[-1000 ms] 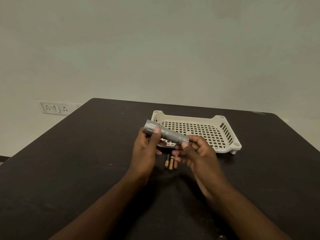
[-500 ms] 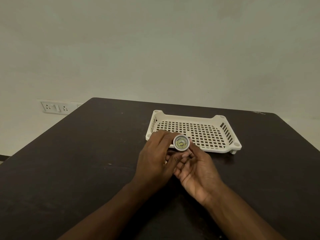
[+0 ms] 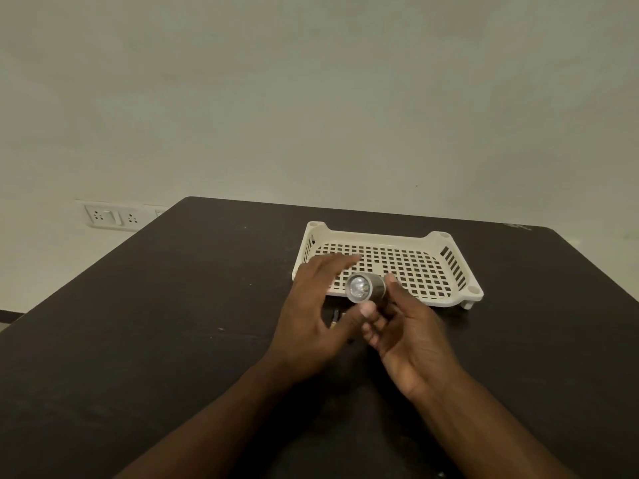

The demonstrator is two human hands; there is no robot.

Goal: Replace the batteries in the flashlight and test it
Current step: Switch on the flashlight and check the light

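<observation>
A silver flashlight (image 3: 363,288) is held above the dark table (image 3: 173,305), its lens pointing back at me. The lens looks pale; whether it is lit I cannot tell. My right hand (image 3: 408,337) grips the barrel behind the head, thumb on top and fingers curled under it. My left hand (image 3: 316,305) is beside the head on the left, fingers stretched out and blurred, with the thumb tip touching the lower rim. Loose batteries (image 3: 334,318) lie on the table under my hands, mostly hidden by the left hand.
A cream perforated plastic tray (image 3: 380,236) with nothing in it stands just behind my hands. A wall socket plate (image 3: 103,216) sits on the wall to the far left. Table edges run close at the right and back.
The flashlight swung from lying sideways to lens toward me. The left hand's fingers came off the head and spread out, and the right hand now carries it.
</observation>
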